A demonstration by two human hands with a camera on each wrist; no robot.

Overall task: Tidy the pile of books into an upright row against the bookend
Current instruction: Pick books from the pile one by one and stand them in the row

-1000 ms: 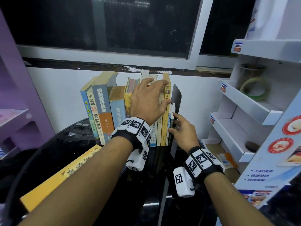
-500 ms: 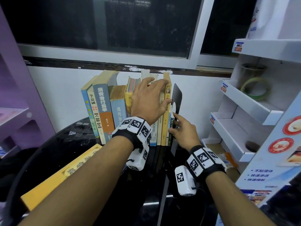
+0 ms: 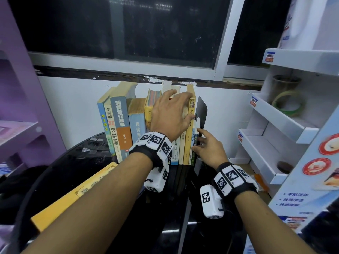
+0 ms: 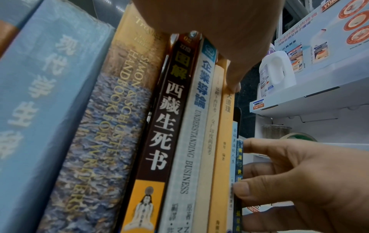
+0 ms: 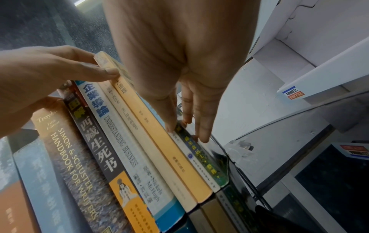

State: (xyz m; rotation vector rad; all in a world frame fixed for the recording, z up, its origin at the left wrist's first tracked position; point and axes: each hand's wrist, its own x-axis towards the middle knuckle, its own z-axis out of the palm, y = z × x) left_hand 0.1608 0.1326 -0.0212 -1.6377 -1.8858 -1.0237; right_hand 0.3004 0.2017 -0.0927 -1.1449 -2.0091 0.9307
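— What are the hands doing?
— The left hand (image 3: pixel 169 114) lies spread over the spines of the upright row of books (image 3: pixel 146 123), fingers straight and pressing, thumb tip on the tall orange book (image 3: pixel 189 125) (its grip holds nothing). The right hand (image 3: pixel 209 149) is lower down, straight fingers (image 5: pixel 201 126) touching the thin green book (image 5: pixel 201 159) at the row's right end, thumb on its spine.

— And where does the row stand?
— On the black bench (image 3: pixel 91 162), against the white wall, its right end just beside the black bookend (image 3: pixel 201 110). From the left wrist view the spines read light blue, a writers' handbook (image 4: pixel 103 141), a dark brown one (image 4: pixel 165 126), a white business text.

— Anything left out of the row?
— One yellow book (image 3: pixel 73 200) lies flat on the bench, near the left forearm. White display shelves (image 3: pixel 275 125) stand to the right, a purple shelf (image 3: pixel 22 107) to the left
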